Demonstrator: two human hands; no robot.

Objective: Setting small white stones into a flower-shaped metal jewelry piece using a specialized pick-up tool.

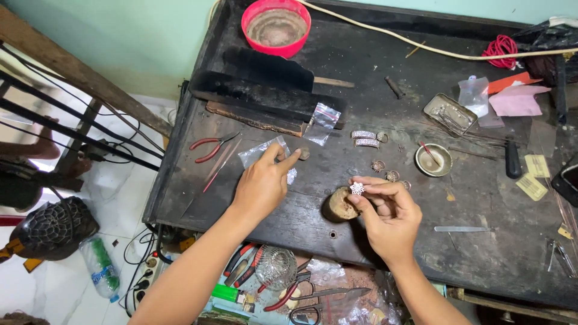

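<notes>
While right hand (388,212) pinches small silver flower-shaped ornament (357,188) between thumb and fingertips, holds it just above wooden stub (341,204) at tabletop (481,253) front edge, likely lifted for inspection. Left hand (262,183) rests on clear plastic bag (263,151), thumb and forefinger closed on its edge, seemingly pinning it flat. Silver bracelets (365,138) and small round pieces (385,170) lie near, within reach. Red-handled pliers (211,147) left of bag; small metal bowl (434,159) right; red basin (276,26) at far edge.

Both forearms are bare, no sleeves showing. The left hand (260,183) and right hand (390,215) wear no gloves, rings or watch.
</notes>
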